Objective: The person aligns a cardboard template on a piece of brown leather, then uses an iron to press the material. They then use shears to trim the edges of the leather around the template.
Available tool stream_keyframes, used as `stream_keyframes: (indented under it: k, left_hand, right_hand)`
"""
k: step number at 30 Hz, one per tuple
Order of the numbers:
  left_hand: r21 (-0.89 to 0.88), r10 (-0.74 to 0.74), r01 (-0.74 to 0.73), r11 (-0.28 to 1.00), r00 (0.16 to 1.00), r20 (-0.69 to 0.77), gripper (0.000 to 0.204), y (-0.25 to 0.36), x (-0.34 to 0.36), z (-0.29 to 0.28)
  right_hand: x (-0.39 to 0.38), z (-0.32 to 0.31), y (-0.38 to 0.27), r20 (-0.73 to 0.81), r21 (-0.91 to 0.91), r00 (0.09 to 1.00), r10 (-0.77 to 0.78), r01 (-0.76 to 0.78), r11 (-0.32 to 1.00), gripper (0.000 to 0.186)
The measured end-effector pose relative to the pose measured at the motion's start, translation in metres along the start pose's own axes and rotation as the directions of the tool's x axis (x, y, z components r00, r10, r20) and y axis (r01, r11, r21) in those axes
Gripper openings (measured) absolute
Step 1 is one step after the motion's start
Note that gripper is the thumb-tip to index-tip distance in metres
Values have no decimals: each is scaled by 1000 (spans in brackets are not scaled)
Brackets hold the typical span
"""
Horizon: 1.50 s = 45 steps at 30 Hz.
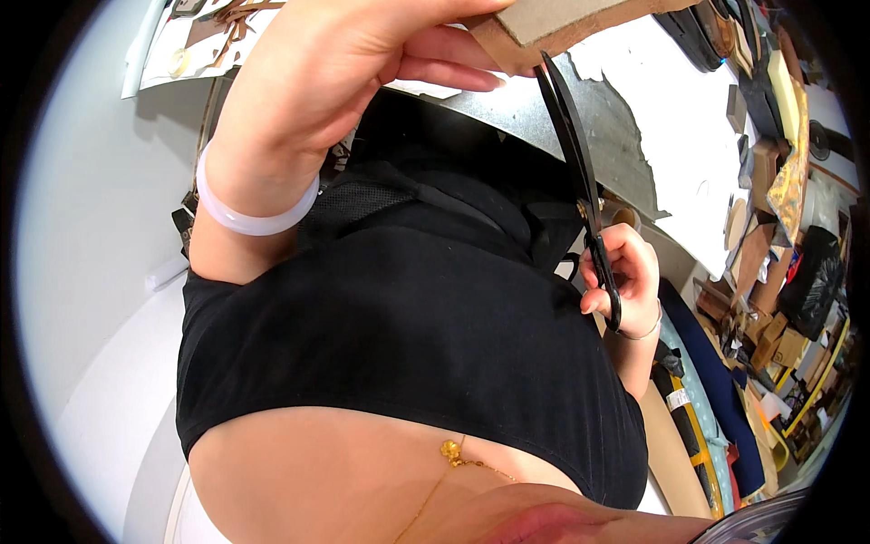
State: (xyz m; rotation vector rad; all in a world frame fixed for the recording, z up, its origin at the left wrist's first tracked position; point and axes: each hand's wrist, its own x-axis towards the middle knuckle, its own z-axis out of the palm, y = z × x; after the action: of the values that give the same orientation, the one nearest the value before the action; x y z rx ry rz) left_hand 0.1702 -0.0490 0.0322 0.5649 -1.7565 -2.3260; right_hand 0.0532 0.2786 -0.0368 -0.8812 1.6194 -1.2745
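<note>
At the top of the head view, my left hand (362, 63) grips a brown leather piece (507, 50) with a stiff beige-grey board (566, 16) lying on it. The fingers are closed at its left edge, and part of the piece runs out of the picture. To the lower right, my right hand (632, 263) is wrapped round the handles of a pair of long black scissors (580, 154). The blades point up and away, their tips meeting the leather's near corner. Whether the blades are fully closed is hard to tell.
A grey metal plate (535, 131) and torn white paper (684, 136) cover the worktable beyond my hands. Leather strips (237, 20) and a tape roll (179, 62) lie at the far left. Rolled materials (716, 399), a black plastic bag (813, 281) and boxes crowd the right side.
</note>
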Motion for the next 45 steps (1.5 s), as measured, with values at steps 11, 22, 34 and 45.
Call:
stream_keyframes:
  k: [11, 22, 34, 45]
  left_hand:
    - [16, -18, 19, 1000, 999, -41, 45, 1, -3, 0]
    - [51, -5, 5, 999, 1000, 5, 45, 2, -1, -4]
    - [133, 31, -21, 991, 997, -75, 46, 4, -4, 6]
    - [191, 39, -18, 981, 993, -108, 51, 6, -4, 15]
  right_hand:
    - [0, -1, 2, -10, -56, 1000, -16, 15, 998, 62]
    - [3, -1, -1, -5, -95, 999, -31, 31, 995, 62]
    - [2, -4, -1, -34, -151, 999, -26, 20, 988, 59]
    - [1, -6, 0, -38, -184, 999, -19, 12, 983, 58]
